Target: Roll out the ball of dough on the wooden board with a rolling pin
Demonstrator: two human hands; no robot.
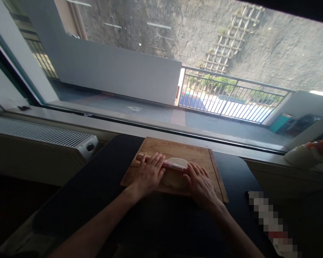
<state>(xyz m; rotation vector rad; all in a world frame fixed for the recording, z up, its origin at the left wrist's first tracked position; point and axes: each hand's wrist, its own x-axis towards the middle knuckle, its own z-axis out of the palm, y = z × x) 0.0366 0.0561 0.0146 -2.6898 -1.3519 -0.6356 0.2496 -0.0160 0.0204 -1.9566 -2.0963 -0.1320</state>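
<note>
A wooden rolling pin (pixel 174 166) with a red-and-white printed band lies across a pale, rounded sheet of dough (pixel 179 161). My left hand (pixel 150 172) rests over the pin's left part, fingers laid across it, and the pin's left end sticks out beyond them. On the right part of the pin sits my right hand (pixel 200 181), its fingers curved over the wood and covering that end. Underneath is a wooden board (pixel 161 145) with darker strips along its sides. My hands hide part of the dough and the near edge of the board.
The board stands on a black table (pixel 102 172) against a window sill (pixel 220 145). A white radiator (pixel 43 136) is at the left. A pale rounded pot (pixel 300 157) sits on the sill at the right. A blurred-out item (pixel 271 222) lies at the table's right edge.
</note>
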